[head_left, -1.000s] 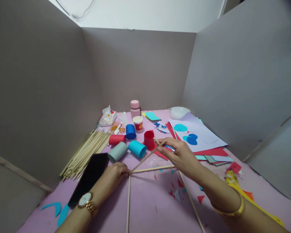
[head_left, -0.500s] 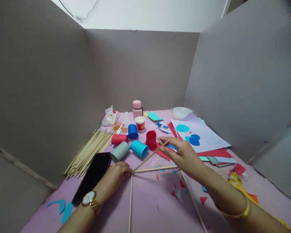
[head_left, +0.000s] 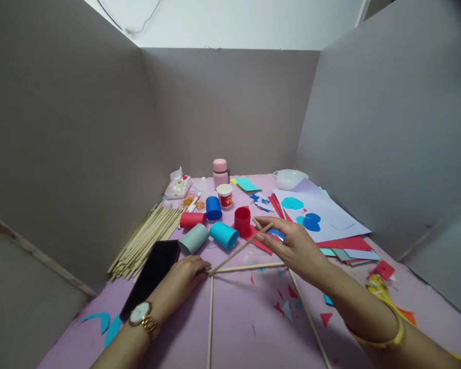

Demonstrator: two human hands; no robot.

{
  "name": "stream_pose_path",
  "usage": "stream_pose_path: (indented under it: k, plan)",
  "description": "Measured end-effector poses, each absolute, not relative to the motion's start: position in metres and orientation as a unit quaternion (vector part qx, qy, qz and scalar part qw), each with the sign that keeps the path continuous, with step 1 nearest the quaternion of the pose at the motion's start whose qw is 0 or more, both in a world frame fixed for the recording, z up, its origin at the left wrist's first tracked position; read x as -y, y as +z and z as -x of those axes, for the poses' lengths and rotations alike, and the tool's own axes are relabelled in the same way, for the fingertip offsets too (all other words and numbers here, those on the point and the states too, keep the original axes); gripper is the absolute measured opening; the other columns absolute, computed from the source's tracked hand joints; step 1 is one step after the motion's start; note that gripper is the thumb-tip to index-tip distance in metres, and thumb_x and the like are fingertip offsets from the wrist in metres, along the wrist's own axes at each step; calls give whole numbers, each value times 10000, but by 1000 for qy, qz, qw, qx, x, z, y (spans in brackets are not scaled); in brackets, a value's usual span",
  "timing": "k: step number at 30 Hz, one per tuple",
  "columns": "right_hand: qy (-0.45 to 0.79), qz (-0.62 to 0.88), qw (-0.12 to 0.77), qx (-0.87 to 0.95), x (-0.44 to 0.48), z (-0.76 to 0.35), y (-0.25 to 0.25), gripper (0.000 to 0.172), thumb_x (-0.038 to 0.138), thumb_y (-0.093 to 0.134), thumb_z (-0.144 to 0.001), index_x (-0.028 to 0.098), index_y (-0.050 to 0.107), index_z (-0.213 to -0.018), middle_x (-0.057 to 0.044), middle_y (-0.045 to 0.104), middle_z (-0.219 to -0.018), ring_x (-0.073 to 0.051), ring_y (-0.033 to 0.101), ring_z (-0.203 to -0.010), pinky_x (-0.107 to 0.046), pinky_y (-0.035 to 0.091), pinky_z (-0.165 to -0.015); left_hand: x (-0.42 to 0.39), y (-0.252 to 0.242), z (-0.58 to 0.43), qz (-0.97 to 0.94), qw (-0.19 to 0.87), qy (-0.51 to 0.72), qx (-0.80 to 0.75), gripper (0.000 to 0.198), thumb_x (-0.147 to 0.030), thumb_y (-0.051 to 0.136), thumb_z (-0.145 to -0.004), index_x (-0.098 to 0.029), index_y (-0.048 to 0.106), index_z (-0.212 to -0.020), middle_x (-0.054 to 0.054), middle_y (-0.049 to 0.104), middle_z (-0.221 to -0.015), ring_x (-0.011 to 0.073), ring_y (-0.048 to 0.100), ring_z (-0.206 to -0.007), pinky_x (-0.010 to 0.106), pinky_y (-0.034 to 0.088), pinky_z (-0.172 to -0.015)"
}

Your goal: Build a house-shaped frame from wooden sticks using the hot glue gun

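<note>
Stick frame (head_left: 249, 267) runs toward me; my left hand (head_left: 183, 279) sits at its left corner, though from here I can't tell whether those fingers pinch. Farther up, my right hand (head_left: 297, 247) clamps the crossed stick ends (head_left: 266, 228); a red tube (head_left: 242, 221) stands beyond.

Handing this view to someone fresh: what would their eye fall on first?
Probably the right hand at centre, pinching crossed sticks, with the left hand at a corner of the stick frame. Just beyond, colourful tubes cluster mid-table. To their left, a pile of pale sticks lies beside a flat black device.
</note>
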State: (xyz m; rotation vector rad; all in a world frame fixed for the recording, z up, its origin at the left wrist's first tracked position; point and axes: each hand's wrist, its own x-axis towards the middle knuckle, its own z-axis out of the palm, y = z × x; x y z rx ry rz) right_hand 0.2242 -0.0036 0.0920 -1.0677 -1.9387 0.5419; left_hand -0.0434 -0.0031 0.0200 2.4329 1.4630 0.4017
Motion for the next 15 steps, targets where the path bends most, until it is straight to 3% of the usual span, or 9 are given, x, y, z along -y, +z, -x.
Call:
stream_pose_path:
  k: [5, 15]
  plan:
    - [230, 434, 403, 772, 4, -225, 92, 339, 352, 559, -863, 177, 609, -1150, -111, 689, -1117, -258, 627, -1031, -401, 502, -838, 6, 17, 48, -834, 137, 143, -515, 223, -199, 504, -864, -200, 677, -1005, 62, 694, -978, 197, 631, -914, 293, 459, -830]
    - [198, 465, 354, 787, 3, -231, 90, 429, 376, 589, -833, 187, 553, -1216, -107, 686, -1072, -271, 610, -983, -435, 476, -807, 8, 19, 44, -830, 150, 140, -518, 220, -192, 514, -853, -201, 669, -1009, 51, 678, -955, 185, 623, -894, 280, 456, -809]
